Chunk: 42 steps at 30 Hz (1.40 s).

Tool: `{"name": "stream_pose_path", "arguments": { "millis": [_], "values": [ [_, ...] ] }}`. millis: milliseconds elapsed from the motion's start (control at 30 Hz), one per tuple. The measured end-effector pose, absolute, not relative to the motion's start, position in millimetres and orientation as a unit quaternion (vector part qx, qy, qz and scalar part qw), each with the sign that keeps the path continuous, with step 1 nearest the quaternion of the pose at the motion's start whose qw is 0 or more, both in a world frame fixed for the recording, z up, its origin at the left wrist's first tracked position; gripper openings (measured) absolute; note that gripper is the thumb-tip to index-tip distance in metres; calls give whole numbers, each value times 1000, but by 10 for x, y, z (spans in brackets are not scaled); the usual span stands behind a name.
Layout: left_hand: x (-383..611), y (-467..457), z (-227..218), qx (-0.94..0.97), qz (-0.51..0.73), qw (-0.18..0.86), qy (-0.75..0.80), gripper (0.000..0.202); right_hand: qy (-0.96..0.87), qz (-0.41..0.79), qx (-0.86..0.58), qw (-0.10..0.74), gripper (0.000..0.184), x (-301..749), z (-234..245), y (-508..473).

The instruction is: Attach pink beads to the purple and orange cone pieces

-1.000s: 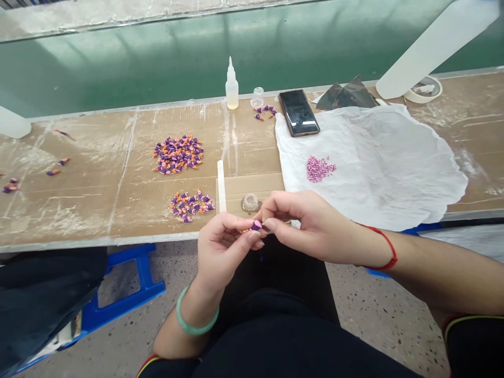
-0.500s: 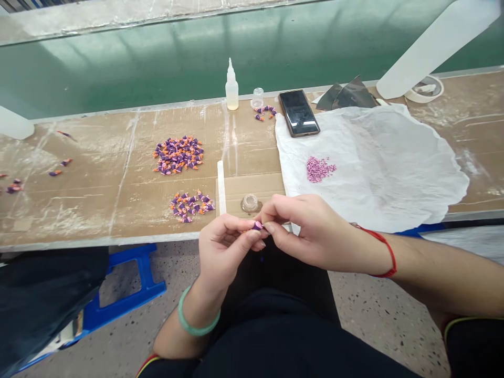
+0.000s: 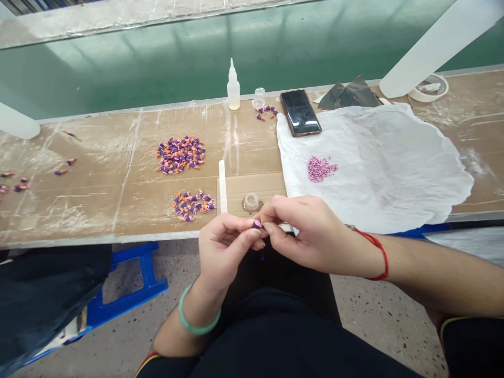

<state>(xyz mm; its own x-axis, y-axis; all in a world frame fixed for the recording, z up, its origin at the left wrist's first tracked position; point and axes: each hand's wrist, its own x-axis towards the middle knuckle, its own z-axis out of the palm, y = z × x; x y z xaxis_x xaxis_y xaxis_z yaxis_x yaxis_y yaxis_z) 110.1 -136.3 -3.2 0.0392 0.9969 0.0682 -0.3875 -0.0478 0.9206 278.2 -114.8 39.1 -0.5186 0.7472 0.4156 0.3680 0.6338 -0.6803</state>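
Note:
Between the thumb and fingers of my left hand (image 3: 224, 244) is a small purple and pink piece (image 3: 257, 224). My right hand (image 3: 305, 228) is closed in a pinch right at the piece's pink end; whatever its fingertips hold is too small or hidden to make out. Just beyond the hands, a small round clear dish (image 3: 251, 201) rests on a cardboard sheet (image 3: 260, 184). Similar purple, orange and pink pieces lie in a large pile (image 3: 181, 154) and a smaller pile (image 3: 192, 205) to the left. Tiny pink bits (image 3: 321, 169) are heaped on a white cloth-like sheet (image 3: 378, 157) at the right.
At the back of the table stand a dropper bottle (image 3: 233, 89) and a clear cap (image 3: 259, 97), with several more pieces (image 3: 266, 112) nearby. A phone (image 3: 301, 112), dark sheets (image 3: 349, 94) and a tape roll (image 3: 429, 88) lie rightward. A blue stool (image 3: 145, 278) is at lower left.
Both hands stay together at the piece, which is tipped slightly differently. The whole view has shifted a little; the things on the table have not moved.

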Motion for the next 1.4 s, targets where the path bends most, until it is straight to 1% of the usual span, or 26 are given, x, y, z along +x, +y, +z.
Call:
{"name": "stream_pose_path", "arguments": {
  "millis": [100, 167, 233, 267, 333, 433, 500, 567, 633, 700, 833, 967, 1100, 1267, 1400],
  "values": [
    [1082, -1339, -36, 402, 584, 610, 354, 21, -827, 278, -347, 343, 16, 2789, 379, -1128],
    [1072, -1318, -31, 388, 577, 623, 357, 20, -817, 326, -359, 314, 12, 2814, 401, -1104],
    [1063, -1300, -23, 375, 578, 625, 367, 20, -791, 396, -365, 289, 3, 2856, 439, -1081],
    [1056, -1294, -19, 371, 581, 621, 374, 20, -774, 424, -370, 288, 4, 2883, 457, -1072],
    [1033, -1283, -17, 372, 580, 611, 390, 20, -739, 455, -390, 306, 11, 2944, 481, -1058],
    [938, -1261, -29, 416, 550, 589, 421, 15, -695, 473, -424, 335, 8, 3046, 473, -1040],
    [818, -1231, -47, 475, 521, 544, 455, 9, -679, 488, -436, 333, 7, 3116, 450, -1025],
    [651, -1185, -70, 540, 494, 458, 505, 5, -670, 497, -447, 324, 10, 3183, 424, -1011],
    [453, -1114, -97, 592, 463, 353, 557, 6, -661, 499, -460, 320, 13, 3241, 398, -1000],
    [241, -1010, -125, 626, 418, 275, 599, 11, -652, 500, -472, 320, 14, 3286, 370, -997],
    [-152, -676, -163, 633, 335, 197, 669, 21, -638, 501, -490, 320, 17, 3327, 327, -1002],
    [-392, -242, -171, 612, 298, 96, 727, 19, -634, 506, -492, 316, 21, 3343, 313, -1006],
    [-416, 69, -165, 605, 227, 68, 760, 10, -632, 501, -498, 319, 22, 3362, 301, -1008],
    [-356, 160, -162, 609, 175, 49, 772, 3, -630, 498, -505, 316, 23, 3381, 286, -1026],
    [-362, 131, -152, 634, 147, 52, 758, 11, -617, 498, -512, 329, 22, 3387, 294, -1032]
  ]
}}
